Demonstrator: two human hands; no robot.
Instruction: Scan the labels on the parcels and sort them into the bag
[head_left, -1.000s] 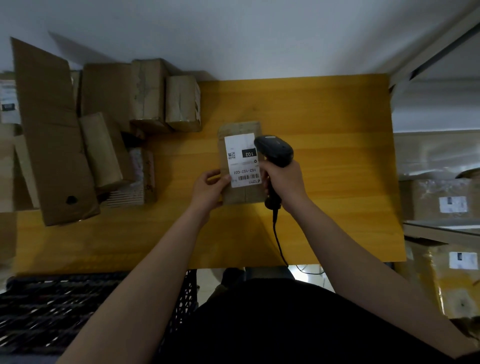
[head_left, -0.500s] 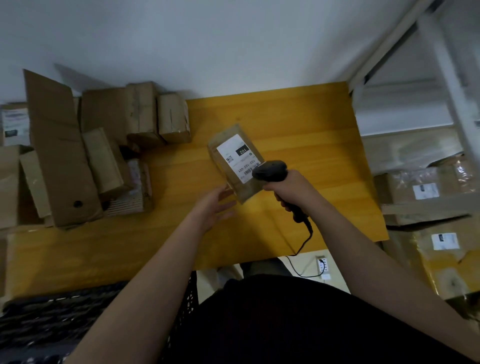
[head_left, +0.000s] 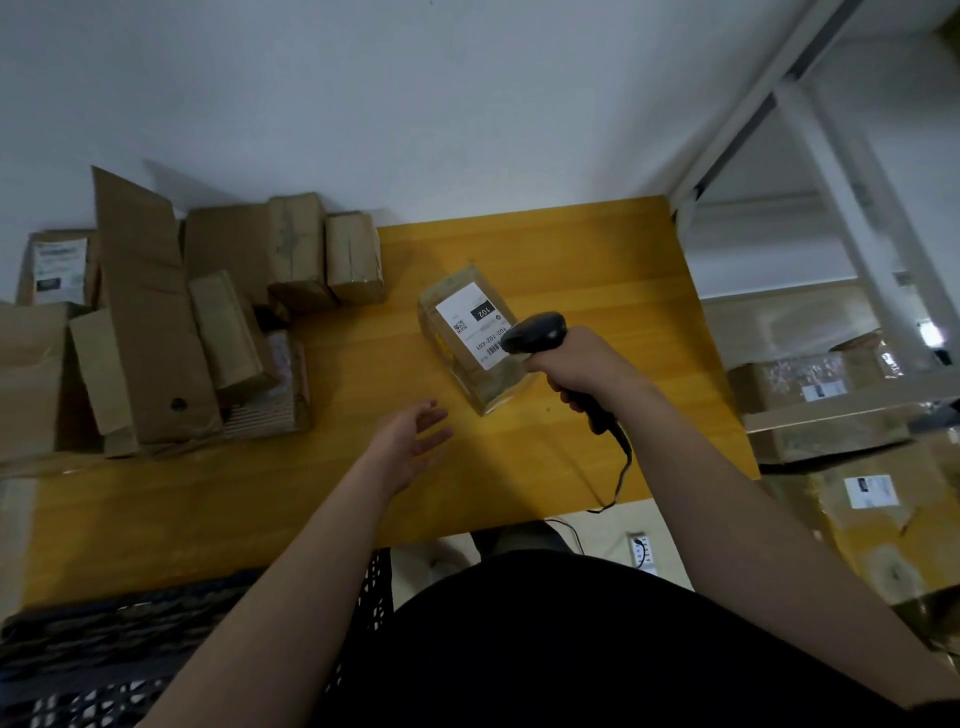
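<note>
Right hand (head_left: 584, 364) is wrapped firmly round the handle of a black barcode scanner (head_left: 535, 332), fingers curled under the grip and the thumb side up. The scanner's head points toward the far left and sits over the near right edge of a white shipping label (head_left: 472, 325), covering part of the barcode there.

That label is stuck on the top face of a brown cardboard parcel (head_left: 491, 387) that lies flat on the yellow wooden table (head_left: 597, 260), right of the middle and turned at a diagonal to the table's edges. The label reads "102" in a black block, with a small QR code beside it and "102-102-C01" printed along its length.

The left hand (head_left: 410, 441) is spread loosely, fingers relaxed and slightly apart, holding nothing. It hangs over the table to the near left of the parcel, close to it but clear of its corner.

A dark cable (head_left: 621, 467) runs from the bottom of the scanner's handle across the table and drops over the near edge.

At the table's left end, a heap of brown cardboard boxes (head_left: 218, 322) is stacked against the white wall, some flat, some leaning on each other. A black plastic crate (head_left: 104, 654) with a lattice wall stands below the table's near left edge. To the right stands a pale metal rack (head_left: 841, 249), and on its lower shelves are more taped boxes with white labels (head_left: 815, 387). A white power strip (head_left: 641, 553) lies on the floor under the table's near edge.
</note>
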